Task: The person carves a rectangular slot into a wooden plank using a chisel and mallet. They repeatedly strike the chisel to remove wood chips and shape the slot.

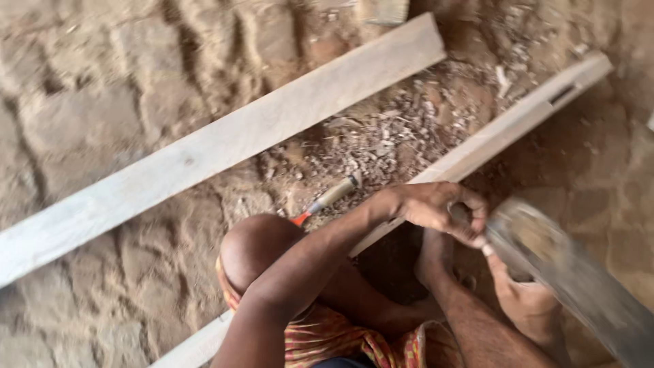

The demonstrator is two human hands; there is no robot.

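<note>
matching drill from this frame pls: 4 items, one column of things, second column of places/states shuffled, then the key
Things
1. wide plank
2. narrow slotted beam
3. chisel
4. left hand

Places or states
A. lying in the wood chips between the two timbers
B. gripping something small over the beam, by the blurred tool
C. lying across the sandy floor, far side of the chips
D. running under the person's bent knee

Pairs: 1-C, 2-D, 3-A, 4-B

Planks (225,140) flanking; chip-strewn gap (402,129) betw.
</note>
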